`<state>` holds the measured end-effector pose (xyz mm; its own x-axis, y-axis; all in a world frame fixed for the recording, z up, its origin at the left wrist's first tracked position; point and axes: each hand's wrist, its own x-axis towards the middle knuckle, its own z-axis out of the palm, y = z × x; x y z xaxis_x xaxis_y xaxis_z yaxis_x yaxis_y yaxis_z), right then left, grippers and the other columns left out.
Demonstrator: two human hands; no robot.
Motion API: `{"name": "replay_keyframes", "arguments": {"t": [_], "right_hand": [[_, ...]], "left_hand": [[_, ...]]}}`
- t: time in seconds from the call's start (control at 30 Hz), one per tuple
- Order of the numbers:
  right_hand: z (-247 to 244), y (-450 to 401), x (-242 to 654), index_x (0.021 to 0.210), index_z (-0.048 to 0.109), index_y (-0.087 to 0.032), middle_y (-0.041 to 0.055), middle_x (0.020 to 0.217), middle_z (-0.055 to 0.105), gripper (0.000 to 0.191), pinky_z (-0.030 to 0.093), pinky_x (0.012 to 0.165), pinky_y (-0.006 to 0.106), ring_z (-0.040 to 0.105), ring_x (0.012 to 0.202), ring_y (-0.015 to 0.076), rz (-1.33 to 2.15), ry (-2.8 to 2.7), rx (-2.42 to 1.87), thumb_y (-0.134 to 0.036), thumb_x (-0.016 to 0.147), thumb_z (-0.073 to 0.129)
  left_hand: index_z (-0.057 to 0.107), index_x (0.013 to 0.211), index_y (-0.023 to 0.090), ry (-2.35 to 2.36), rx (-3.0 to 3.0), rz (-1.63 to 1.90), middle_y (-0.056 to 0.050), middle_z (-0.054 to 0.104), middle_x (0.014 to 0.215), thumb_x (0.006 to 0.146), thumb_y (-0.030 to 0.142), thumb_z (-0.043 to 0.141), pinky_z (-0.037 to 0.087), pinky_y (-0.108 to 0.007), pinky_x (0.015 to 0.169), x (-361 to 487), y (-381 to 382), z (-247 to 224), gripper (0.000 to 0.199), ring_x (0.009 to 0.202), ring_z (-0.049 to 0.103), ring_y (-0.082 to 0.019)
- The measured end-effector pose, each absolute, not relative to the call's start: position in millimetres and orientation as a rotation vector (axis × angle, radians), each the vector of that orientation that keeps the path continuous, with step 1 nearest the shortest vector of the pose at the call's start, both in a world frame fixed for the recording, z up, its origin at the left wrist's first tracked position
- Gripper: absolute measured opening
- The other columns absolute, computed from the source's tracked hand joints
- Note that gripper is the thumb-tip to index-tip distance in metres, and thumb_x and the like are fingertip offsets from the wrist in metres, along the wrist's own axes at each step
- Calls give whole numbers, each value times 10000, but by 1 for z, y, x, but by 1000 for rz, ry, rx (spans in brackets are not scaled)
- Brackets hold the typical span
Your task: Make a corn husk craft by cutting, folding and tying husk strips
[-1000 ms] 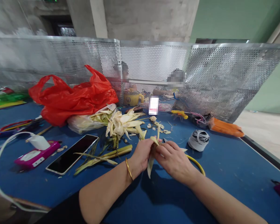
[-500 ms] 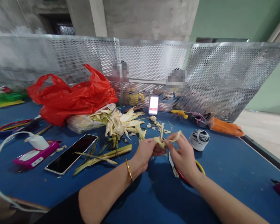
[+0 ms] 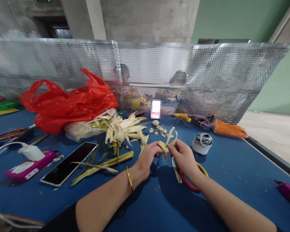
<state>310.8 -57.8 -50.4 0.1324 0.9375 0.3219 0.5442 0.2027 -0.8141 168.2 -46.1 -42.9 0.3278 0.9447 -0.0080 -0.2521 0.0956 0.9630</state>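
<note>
Between my two hands is a small bunch of pale corn husk strips (image 3: 164,147), with strip ends standing up and one hanging below. My left hand (image 3: 148,158), a gold bangle at its wrist, pinches the husk from the left. My right hand (image 3: 183,158) is closed on the same piece from the right, thumb and fingers together. Under the right wrist lies a red and yellow loop (image 3: 192,188), partly hidden. Beside it a loose husk strip (image 3: 176,171) rests on the blue table (image 3: 145,209). A spool of white and dark thread (image 3: 202,143) stands right of the right hand.
Left of my hands lie a husk pile (image 3: 122,127), green stalks (image 3: 116,161), a phone (image 3: 70,163) and a purple power strip (image 3: 31,166). Behind them sits a red plastic bag (image 3: 70,103). A perforated metal screen (image 3: 154,61) runs along the back, people beyond it.
The strip end at my right fingers pointed out to the right and now stands more upright. My right fingers have drawn in around the husk. The whole view has shifted slightly.
</note>
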Motion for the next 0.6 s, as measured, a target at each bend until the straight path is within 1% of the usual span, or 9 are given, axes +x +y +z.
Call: {"name": "replay_keyframes", "arguments": {"t": [0.1,0.17,0.3,0.4,0.5,0.53,0.6], "right_hand": [[-53,-56,311,644,508,-198,-37,553,503,249,343,527,237,455,539,122,541,-1529,-1462,-374,818,532],[-54,-56,310,650,514,-196,-33,556,521,246,345,507,234,456,523,117,627,-1488,-1445,-385,803,551],[-51,-57,306,700,514,-194,-27,573,571,271,319,414,220,425,413,88,942,-1291,-1391,-448,769,581],[-46,-61,303,718,470,-206,-16,600,621,263,330,401,216,459,380,87,1072,-1215,-1372,-438,763,586],[-41,-66,302,837,512,-214,-20,639,645,160,407,459,231,541,451,117,1025,-1353,-1296,-357,789,566],[-40,-67,303,886,544,-216,-17,666,653,137,439,500,242,565,494,126,974,-1453,-1263,-329,809,544],[-37,-70,305,943,616,-220,1,750,678,167,486,619,268,618,621,143,858,-1690,-1195,-279,855,487]], "left_hand": [[659,730,163,790,1134,1058,-9,647,752,620,244,670,414,-229,706,170,-45,-45,137,738,559,-133],[663,726,159,824,1154,1094,-15,658,742,614,297,715,424,-243,720,171,-44,-48,185,731,575,-142],[638,678,155,919,1134,1165,-8,647,650,616,337,728,429,-238,623,171,-42,-50,212,620,577,-133],[607,670,167,971,1051,1218,11,629,611,622,336,722,418,-226,538,170,-41,-48,209,552,591,-133],[597,663,172,1018,1014,1255,24,613,587,635,319,710,407,-217,496,168,-39,-47,188,507,592,-127],[601,665,171,1027,1013,1250,24,612,583,636,312,709,407,-216,493,167,-38,-48,180,503,590,-126],[610,658,167,1034,1026,1243,23,609,575,623,286,711,404,-211,492,167,-36,-49,160,506,580,-122]]}}
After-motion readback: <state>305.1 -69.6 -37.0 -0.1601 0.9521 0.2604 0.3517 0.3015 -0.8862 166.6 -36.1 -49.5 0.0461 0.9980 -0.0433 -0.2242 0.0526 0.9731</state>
